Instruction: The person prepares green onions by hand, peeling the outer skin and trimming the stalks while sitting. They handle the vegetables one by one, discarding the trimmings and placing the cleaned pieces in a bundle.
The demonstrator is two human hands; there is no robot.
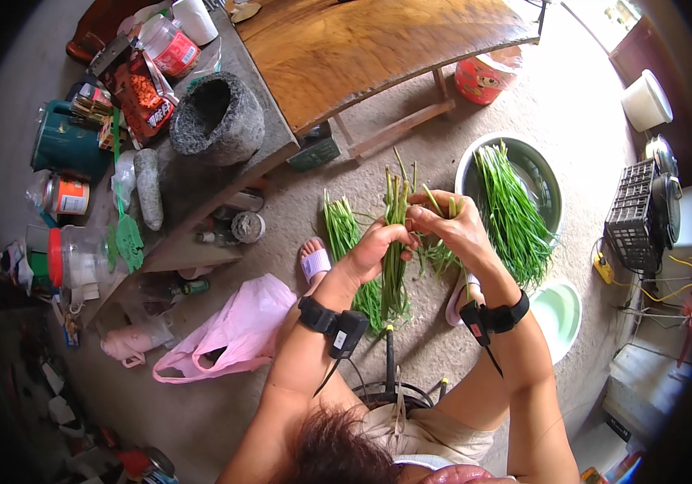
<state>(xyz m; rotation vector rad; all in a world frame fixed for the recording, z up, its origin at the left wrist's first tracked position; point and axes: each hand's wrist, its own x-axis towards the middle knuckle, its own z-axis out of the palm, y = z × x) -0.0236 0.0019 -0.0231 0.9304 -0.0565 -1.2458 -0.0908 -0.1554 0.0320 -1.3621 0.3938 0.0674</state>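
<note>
A bunch of long green stalks (394,272) stands roughly upright in my left hand (376,251), its cut ends pointing away from me. Close on its right, my right hand (455,227) pinches a few loose green stems (434,199), fingertips near the bunch. Beneath and left of my hands, thin green leaf vegetables (341,230) lie on the concrete floor. To the right, a large heap of long green leaves (512,212) rests in and over the rim of a metal basin (554,181). More greens lie on the floor, partly hidden under my right hand.
A pink plastic bag (231,333) lies on the floor at left. A pale green basin (558,320) is by my right forearm. Ahead stands a wooden table (382,48); a stone mortar (219,121) and pestle (148,190) sit on the left counter. A red bucket (482,78) is beyond.
</note>
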